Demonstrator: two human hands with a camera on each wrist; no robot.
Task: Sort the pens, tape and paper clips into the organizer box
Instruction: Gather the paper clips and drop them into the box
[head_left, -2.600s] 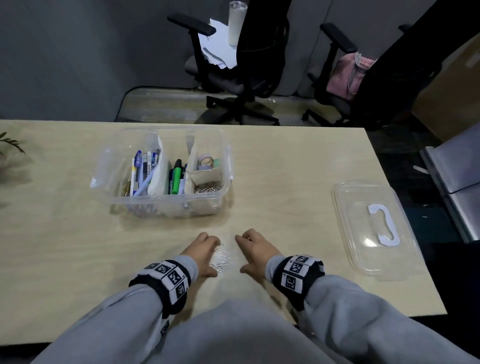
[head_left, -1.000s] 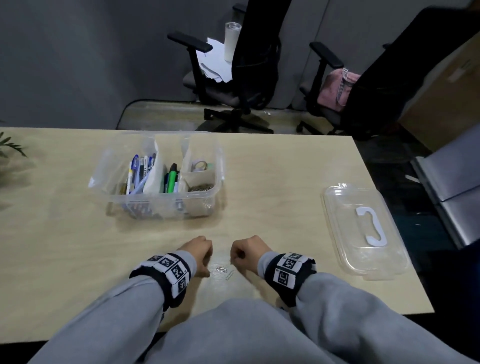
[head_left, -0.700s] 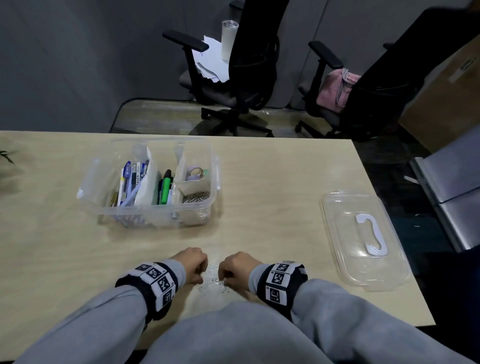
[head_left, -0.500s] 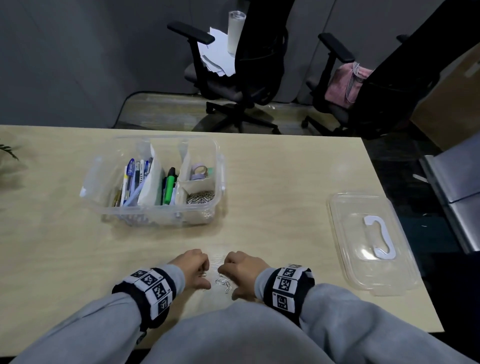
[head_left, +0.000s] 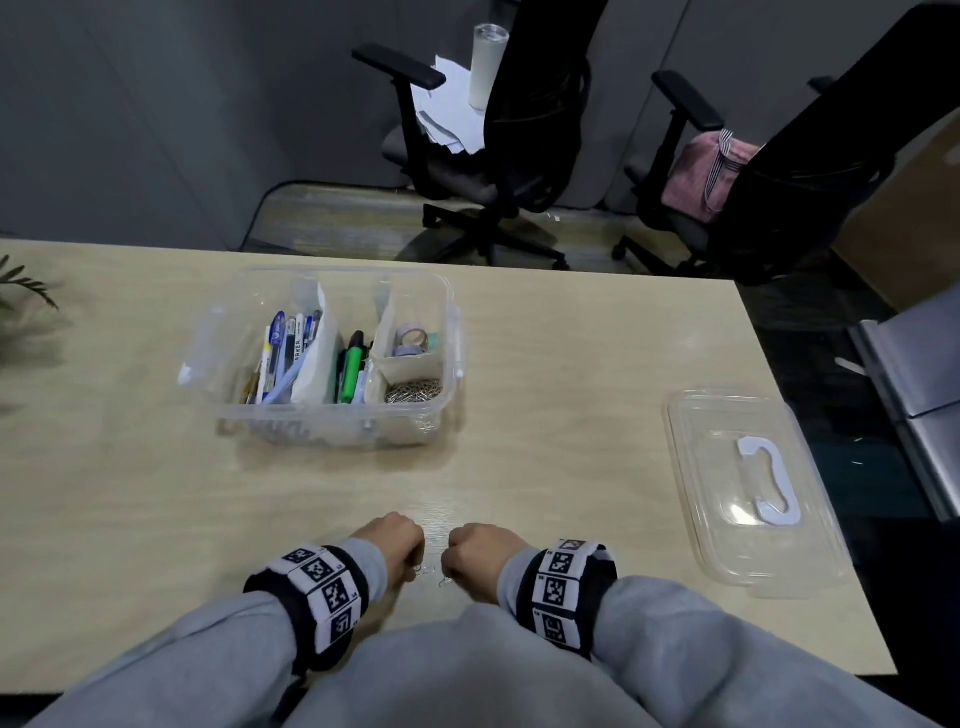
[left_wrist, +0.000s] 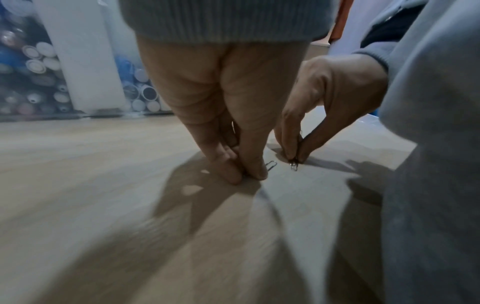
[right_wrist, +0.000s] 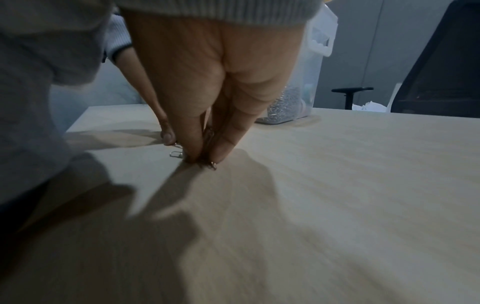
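Observation:
A clear organizer box (head_left: 332, 415) stands mid-table. It holds pens (head_left: 283, 353), a green marker (head_left: 353, 366), tape rolls (head_left: 410, 338) and a heap of paper clips (head_left: 413, 391) in its front right compartment. Both hands are at the near table edge with their fingertips down on the wood. My left hand (head_left: 410, 564) pinches thumb against finger (left_wrist: 245, 174) with a paper clip (left_wrist: 271, 164) at its tips. My right hand (right_wrist: 203, 161) pinches paper clips (left_wrist: 294, 165) that stick out below its fingertips. One loose clip (right_wrist: 176, 154) lies between the hands.
The box's clear lid (head_left: 748, 488) with a white handle lies near the right table edge. A plant's leaves (head_left: 21, 280) reach in at the far left. Two office chairs (head_left: 519, 130) stand beyond the far edge. The near table edge is just behind my wrists.
The small pile of clips between my hands has shrunk to a few. Both hands have curled from flat-fingered to pinching and have drawn slightly toward the near edge.

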